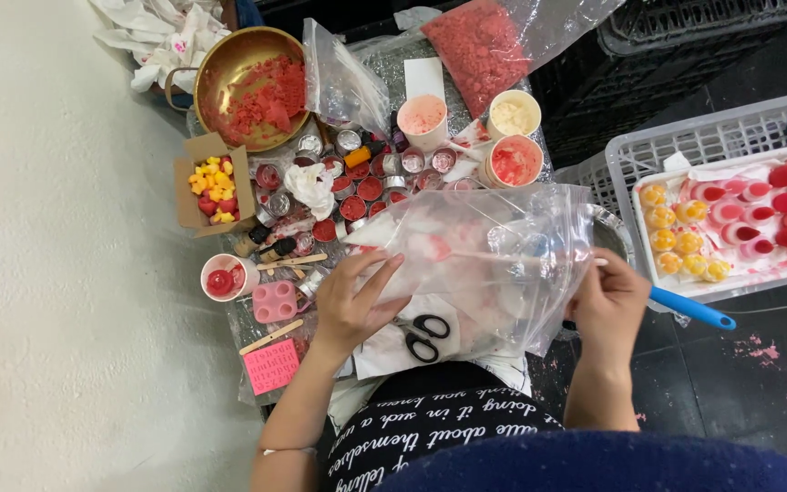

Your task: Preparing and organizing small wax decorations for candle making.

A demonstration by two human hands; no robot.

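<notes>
My left hand (351, 301) grips the left edge of a large clear plastic bag (494, 255) that I hold over the low work surface. My right hand (608, 310) pinches the bag's right edge; a blue-handled tool (692, 310) sticks out to the right from beside it, and I cannot tell whether the hand also grips it. The bag has pale pink and white smears inside. Black-handled scissors (423, 335) lie just below the bag, between my hands.
A brass pan of red wax chunks (252, 87) sits at the back left. Paper cups (423, 118), several small tins of red wax (362, 187), a box of yellow and red shapes (214, 189) and a pink mould (274, 301) crowd the surface. A white basket (626, 150) holding a tray of finished pieces stands right.
</notes>
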